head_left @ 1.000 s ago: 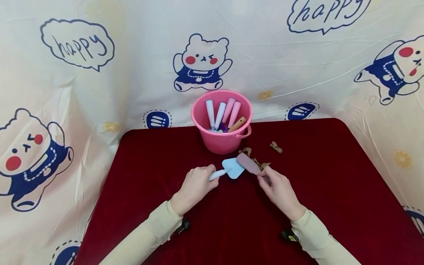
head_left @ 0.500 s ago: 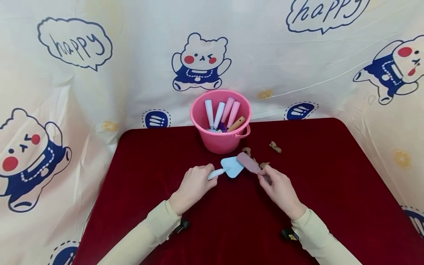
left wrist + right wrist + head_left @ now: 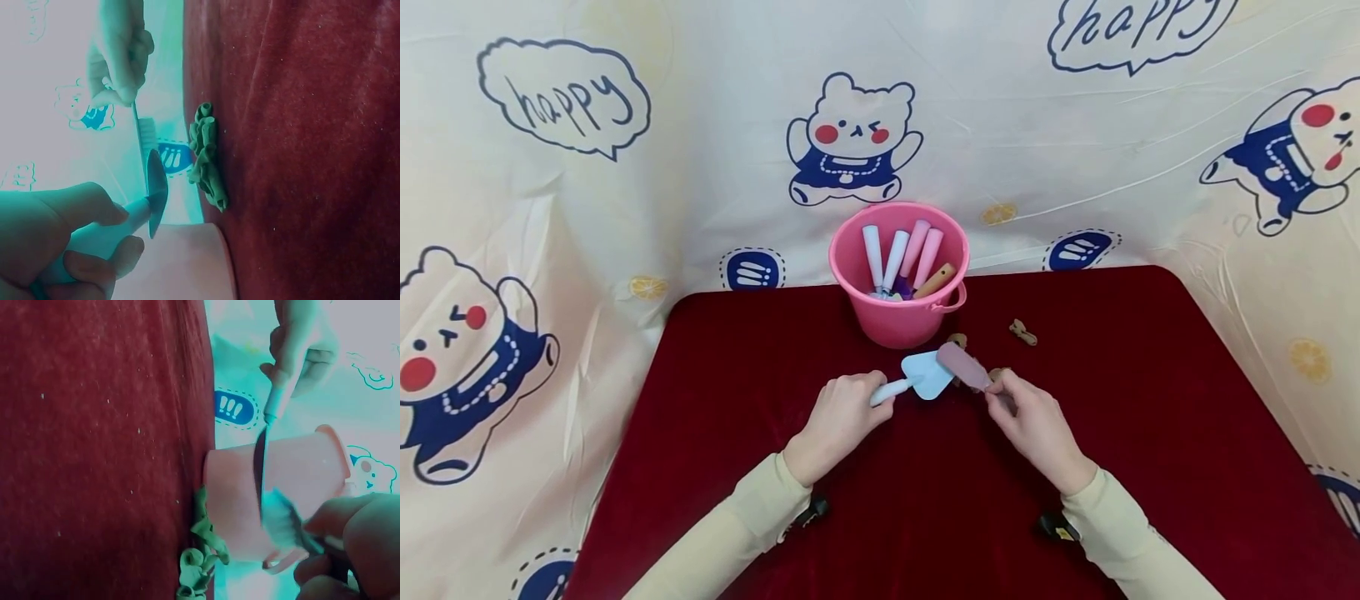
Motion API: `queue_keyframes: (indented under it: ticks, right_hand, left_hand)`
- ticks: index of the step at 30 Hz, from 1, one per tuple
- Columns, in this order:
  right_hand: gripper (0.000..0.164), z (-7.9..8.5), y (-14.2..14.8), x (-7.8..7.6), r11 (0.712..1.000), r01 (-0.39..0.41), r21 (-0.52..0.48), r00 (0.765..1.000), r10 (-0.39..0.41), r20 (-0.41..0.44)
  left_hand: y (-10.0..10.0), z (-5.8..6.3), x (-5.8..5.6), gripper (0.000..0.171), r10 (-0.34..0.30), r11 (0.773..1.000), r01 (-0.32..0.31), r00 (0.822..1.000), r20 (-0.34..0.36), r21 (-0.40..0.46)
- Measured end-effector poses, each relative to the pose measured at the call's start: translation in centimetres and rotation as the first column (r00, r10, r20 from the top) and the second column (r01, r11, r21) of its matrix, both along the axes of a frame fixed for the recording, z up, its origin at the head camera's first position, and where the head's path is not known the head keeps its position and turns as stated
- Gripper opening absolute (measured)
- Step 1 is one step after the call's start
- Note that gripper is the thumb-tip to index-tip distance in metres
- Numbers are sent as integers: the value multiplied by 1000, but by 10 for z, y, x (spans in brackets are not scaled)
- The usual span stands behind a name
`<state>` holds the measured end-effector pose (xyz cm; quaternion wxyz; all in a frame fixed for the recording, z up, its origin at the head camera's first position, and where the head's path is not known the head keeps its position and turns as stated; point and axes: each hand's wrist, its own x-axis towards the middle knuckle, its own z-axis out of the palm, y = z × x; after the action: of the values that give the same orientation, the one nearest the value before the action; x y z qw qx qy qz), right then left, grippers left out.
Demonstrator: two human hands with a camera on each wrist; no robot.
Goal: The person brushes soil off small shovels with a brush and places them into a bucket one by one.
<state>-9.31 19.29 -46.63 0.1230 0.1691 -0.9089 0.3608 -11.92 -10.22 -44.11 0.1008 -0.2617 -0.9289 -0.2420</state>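
Note:
My left hand (image 3: 838,421) grips the handle of a light blue trowel (image 3: 927,375), its blade pointing right. In my right hand (image 3: 1037,429) is a brush (image 3: 961,365) with a mauve back, pinched near its handle end; the left wrist view shows its pale bristles (image 3: 147,132). Brush and trowel blade meet or nearly meet in the right wrist view. Both are held a little above the table. Beneath and behind them lie several curled, dry leaf-like pieces (image 3: 206,156), largely hidden by the brush in the head view.
Just behind the tools stands a pink bucket (image 3: 898,323) with several tool handles (image 3: 916,248) sticking out. One more curled brown piece (image 3: 1022,332) lies to its right. A dark red cloth (image 3: 760,350) covers the table, and a printed curtain (image 3: 1000,125) hangs behind.
Trowel and brush have stayed close together with only slight shifts. The brush now covers more of the brown pieces in the head view. Both hands keep their hold.

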Motion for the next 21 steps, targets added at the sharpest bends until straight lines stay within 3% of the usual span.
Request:
queue_keyframes:
  ticks: [4,8,11,18,21]
  right_hand:
    - [18,4,2,-1,1000,1,-22,999,-2,-49]
    - [19,4,0,0,994,-102,-33,994,101,-39]
    - [18,1,0,1,991,-133,-5,991,133,-31]
    - [15,0,4,-1,999,1,45,997,2,-71]
    - [15,1,4,1,1000,2,15,998,-1,-60]
  left_hand:
    - [0,1,0,19,10,1000,-10,1000,1,6]
    - [1,2,0,16,17,1000,-17,1000,-13,17]
    - [2,2,1,15,8,1000,-7,1000,-25,20]
    - [3,1,0,18,10,1000,-9,999,-40,17]
    - [2,1,1,16,11,1000,-10,1000,-25,19]
